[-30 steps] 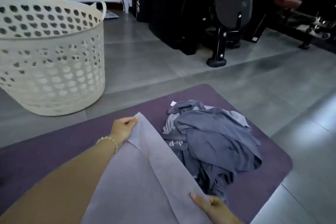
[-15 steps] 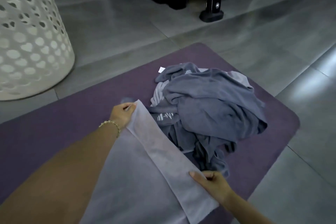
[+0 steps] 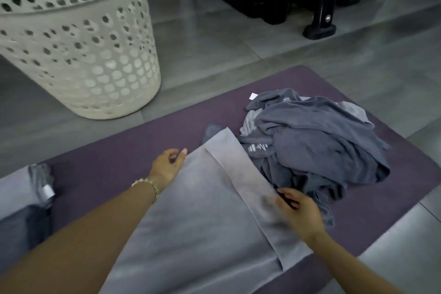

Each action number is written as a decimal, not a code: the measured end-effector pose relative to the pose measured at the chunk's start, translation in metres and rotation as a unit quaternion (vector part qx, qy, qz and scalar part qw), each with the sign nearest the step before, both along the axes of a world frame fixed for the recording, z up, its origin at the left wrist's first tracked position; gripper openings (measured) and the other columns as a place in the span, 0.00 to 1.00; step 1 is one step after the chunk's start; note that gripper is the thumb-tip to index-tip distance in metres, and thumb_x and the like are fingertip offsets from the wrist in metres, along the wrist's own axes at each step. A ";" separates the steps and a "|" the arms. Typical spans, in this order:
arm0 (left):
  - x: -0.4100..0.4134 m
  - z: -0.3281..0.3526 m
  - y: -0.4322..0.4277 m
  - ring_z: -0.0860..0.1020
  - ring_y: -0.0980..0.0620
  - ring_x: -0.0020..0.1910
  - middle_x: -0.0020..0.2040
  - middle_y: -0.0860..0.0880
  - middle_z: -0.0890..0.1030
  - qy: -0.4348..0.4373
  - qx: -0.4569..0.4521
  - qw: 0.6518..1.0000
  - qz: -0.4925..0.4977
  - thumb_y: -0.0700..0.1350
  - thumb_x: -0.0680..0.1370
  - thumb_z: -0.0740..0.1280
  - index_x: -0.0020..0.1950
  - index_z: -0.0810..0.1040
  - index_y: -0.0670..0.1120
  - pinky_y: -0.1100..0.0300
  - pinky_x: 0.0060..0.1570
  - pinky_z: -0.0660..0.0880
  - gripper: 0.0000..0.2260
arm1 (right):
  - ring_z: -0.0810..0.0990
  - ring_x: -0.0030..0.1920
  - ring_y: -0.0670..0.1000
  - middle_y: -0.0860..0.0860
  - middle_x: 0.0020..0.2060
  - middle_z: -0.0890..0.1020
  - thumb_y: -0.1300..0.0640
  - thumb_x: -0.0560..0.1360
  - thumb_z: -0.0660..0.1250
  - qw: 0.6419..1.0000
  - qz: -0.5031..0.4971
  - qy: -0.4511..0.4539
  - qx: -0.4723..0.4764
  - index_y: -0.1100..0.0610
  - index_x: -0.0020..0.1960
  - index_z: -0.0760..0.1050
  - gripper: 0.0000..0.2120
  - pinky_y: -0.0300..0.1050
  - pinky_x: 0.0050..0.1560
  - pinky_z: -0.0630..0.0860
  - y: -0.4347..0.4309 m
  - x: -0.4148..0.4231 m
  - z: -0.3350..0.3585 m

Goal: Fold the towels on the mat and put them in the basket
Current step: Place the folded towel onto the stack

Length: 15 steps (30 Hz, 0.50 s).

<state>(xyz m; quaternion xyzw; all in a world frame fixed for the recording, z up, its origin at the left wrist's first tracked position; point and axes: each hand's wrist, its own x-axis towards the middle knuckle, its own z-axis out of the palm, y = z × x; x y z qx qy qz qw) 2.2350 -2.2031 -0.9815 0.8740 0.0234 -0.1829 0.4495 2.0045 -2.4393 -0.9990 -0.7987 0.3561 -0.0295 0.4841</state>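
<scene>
After pinching the far corner a moment ago, now lets go with left hand (image 3: 167, 166), fingers loose beside towel (image 3: 202, 222), flat on mat (image 3: 107, 169). Cannot tell right hand (image 3: 300, 215) grip: blurred, on the fold. Reads as first fold set, not yet ready for basket (image 3: 95, 55).

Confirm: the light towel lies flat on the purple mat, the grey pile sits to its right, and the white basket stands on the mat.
Wrong: the head view shows the white basket standing on the grey floor, beyond the purple mat. The light towel and grey pile are as stated.
</scene>
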 end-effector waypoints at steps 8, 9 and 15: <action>-0.058 0.048 0.174 0.75 0.45 0.60 0.58 0.45 0.78 0.030 0.034 0.992 0.120 0.54 0.78 0.64 0.61 0.76 0.40 0.58 0.60 0.67 0.19 | 0.77 0.55 0.51 0.58 0.61 0.77 0.59 0.74 0.71 0.975 0.202 0.082 0.052 0.61 0.63 0.73 0.19 0.37 0.51 0.70 0.089 0.065 0.039; -0.065 0.055 0.194 0.75 0.45 0.59 0.56 0.46 0.78 0.032 0.041 0.991 0.124 0.54 0.79 0.63 0.60 0.76 0.41 0.58 0.60 0.67 0.19 | 0.75 0.59 0.51 0.55 0.63 0.75 0.57 0.75 0.70 0.963 0.237 0.111 0.059 0.59 0.66 0.71 0.20 0.37 0.52 0.68 0.104 0.071 0.044; -0.108 0.067 0.321 0.78 0.44 0.53 0.50 0.42 0.82 0.037 0.072 0.988 0.129 0.51 0.79 0.64 0.49 0.79 0.43 0.55 0.55 0.72 0.12 | 0.70 0.67 0.50 0.51 0.69 0.70 0.49 0.77 0.67 0.902 0.395 0.173 0.034 0.55 0.70 0.68 0.24 0.36 0.57 0.67 0.220 0.107 0.073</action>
